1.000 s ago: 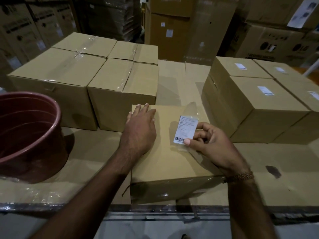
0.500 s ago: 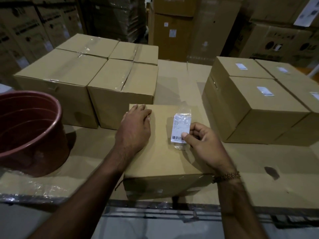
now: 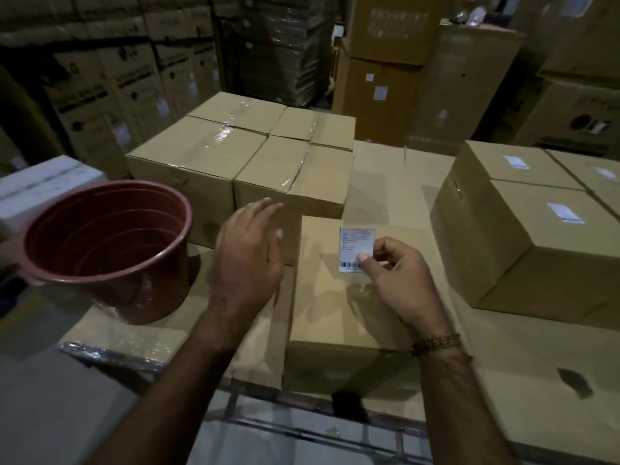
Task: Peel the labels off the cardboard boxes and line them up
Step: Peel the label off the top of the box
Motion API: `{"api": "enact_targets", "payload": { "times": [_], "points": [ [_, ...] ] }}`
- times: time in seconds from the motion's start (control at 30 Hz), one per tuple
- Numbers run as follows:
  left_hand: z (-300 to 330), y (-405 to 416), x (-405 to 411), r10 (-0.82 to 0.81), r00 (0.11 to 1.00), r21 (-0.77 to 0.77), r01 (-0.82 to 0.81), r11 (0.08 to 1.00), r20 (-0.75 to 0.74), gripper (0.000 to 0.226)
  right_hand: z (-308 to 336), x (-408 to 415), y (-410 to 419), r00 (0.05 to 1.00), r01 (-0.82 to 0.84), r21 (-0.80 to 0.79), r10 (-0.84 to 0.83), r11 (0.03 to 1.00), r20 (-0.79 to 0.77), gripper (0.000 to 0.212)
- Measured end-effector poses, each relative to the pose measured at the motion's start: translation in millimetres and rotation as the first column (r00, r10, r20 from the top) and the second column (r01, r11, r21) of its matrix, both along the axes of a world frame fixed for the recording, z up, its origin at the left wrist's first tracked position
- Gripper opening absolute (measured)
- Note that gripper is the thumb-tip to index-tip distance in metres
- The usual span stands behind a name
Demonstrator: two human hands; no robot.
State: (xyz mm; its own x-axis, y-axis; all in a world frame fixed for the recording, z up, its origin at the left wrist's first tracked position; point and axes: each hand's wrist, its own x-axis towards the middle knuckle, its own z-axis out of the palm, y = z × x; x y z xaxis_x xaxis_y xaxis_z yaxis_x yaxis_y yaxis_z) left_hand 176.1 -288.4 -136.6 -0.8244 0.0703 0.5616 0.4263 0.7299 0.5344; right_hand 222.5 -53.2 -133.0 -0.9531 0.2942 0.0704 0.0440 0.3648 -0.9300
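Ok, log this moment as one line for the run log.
right hand: pinches label above front box | left hand: open, off box | bucket: left

Bare forearms; beaded bracelet (image 3: pixel 435 342), right wrist

A cardboard-covered work surface (image 3: pixel 396 162) is carrying a reddish-brown plastic tub (image 3: pixel 110 250) at left, four taped boxes (image 3: pixel 248 162) behind, one box (image 3: pixel 335 313) in front, and labelled boxes (image 3: pixel 523 236) at right.

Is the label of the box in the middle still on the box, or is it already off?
Off, apparently: the right hand pinches the label by its lower corner above the box.
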Motion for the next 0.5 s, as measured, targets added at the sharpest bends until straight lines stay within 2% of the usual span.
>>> {"api": "enact_targets", "payload": {
  "times": [0.23,0.43,0.5],
  "points": [
    [27,-102,-15,0.151,0.986,0.049,-0.148,0.988,-0.065,0.038,9,-49,-108,0.998,-0.021,0.095,0.026,0.995,-0.056,0.009],
    [35,-212,-53,0.256,0.965,0.067,-0.252,0.965,-0.061,0.037,8,-97,-216,0.998,-0.050,0.136,0.054,0.989,-0.022,0.002],
    [34,-247,-67,0.287,0.956,0.049,-0.284,0.958,-0.065,0.036,6,-114,-252,0.998,-0.062,0.118,0.065,0.991,-0.021,0.010]
  ]
}}
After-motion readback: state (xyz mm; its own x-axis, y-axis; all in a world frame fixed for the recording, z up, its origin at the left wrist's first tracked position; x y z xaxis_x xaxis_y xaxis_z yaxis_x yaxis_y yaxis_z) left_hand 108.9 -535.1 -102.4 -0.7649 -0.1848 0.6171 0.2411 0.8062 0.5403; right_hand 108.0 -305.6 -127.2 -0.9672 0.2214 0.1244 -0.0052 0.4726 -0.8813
